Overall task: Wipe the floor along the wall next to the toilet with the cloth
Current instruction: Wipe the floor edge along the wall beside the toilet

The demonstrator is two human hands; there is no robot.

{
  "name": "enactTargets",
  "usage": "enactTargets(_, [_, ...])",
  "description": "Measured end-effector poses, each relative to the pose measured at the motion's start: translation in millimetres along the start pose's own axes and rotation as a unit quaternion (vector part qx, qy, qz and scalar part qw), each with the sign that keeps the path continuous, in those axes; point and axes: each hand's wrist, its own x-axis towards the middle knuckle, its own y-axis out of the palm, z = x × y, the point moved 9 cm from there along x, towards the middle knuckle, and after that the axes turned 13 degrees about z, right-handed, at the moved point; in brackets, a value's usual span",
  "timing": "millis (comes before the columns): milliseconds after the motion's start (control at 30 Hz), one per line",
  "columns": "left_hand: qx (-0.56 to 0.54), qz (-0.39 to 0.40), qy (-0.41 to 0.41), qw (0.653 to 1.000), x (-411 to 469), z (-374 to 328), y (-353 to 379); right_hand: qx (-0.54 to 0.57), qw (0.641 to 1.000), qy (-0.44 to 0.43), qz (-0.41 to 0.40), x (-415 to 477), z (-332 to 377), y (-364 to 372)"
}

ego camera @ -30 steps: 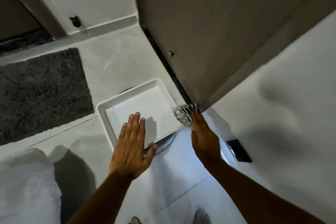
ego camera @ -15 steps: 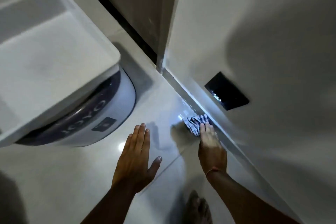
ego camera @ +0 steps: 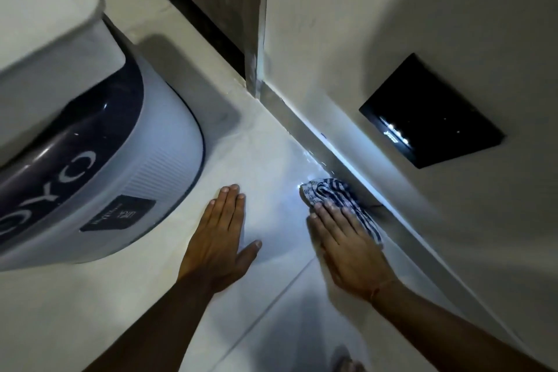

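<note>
The right hand [ego camera: 347, 243] lies flat, fingers extended, pressing the striped cloth [ego camera: 335, 198] onto the floor tile [ego camera: 271, 160] against the skirting [ego camera: 341, 157] at the foot of the wall [ego camera: 392, 24]. The left hand [ego camera: 222, 238] rests open and empty on the tile, bracing, beside the toilet base [ego camera: 145, 166]. For best results, keep the palm flat and the cloth edge tight in the floor-wall joint, stroking parallel to the skirting. A black wall plate [ego camera: 431, 112] sits above, clear of the path.

I see the pale tiled floor [ego camera: 262, 142] carrying the toilet [ego camera: 129, 166], my flat left hand [ego camera: 220, 238], and the striped cloth [ego camera: 338, 199] under my right hand [ego camera: 347, 248] at its wall edge.
</note>
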Motion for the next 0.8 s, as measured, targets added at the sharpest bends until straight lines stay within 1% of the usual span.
enactTargets(67, [-0.011, -0.002, -0.004, 1.0, -1.0, 3.6, -1.7, -0.024, 0.999, -0.017, 0.035, 5.1, -19.2, 3.4])
enactTargets(100, [-0.019, 0.0, -0.005, 1.0, -1.7, 5.8, -2.3, -0.014, 0.999, -0.014, 0.046, 0.3, -25.1, 5.1])
enactTargets(233, [-0.01, 0.007, 0.005, 1.0, -3.4, 8.9, -1.2, 0.058, 0.996, 0.05, 0.043, -33.9, -28.1, 15.1])
enactTargets(333, [-0.014, -0.001, 0.006, 1.0, -2.5, 12.5, -0.8, 0.094, 0.991, 0.094, 0.026, -7.5, -28.1, 3.0])
enactTargets(500, [-0.01, -0.016, -0.014, 1.0, 0.8, 12.8, 4.5, 0.098, 0.991, 0.08, -0.037, 81.3, -12.6, -36.0])
enactTargets(600, [-0.022, -0.028, -0.012, 0.999, -0.4, 12.2, 0.0, 0.121, 0.99, 0.055, -0.048, 59.7, -12.0, -30.3])
enactTargets(700, [-0.002, -0.025, -0.003, 1.0, -0.5, 11.7, -3.7, 0.116, 0.99, 0.073, -0.02, 10.6, -22.2, -11.5])
enactTargets(733, [0.0, -0.024, -0.003, 1.0, 0.2, 13.4, -4.2, 0.122, 0.989, 0.08, -0.015, 10.5, -25.2, -10.5])
enactTargets(800, [-0.001, -0.018, -0.006, 1.0, 2.2, 16.2, -4.5, 0.14, 0.987, 0.074, -0.034, 46.3, -22.1, -27.0])
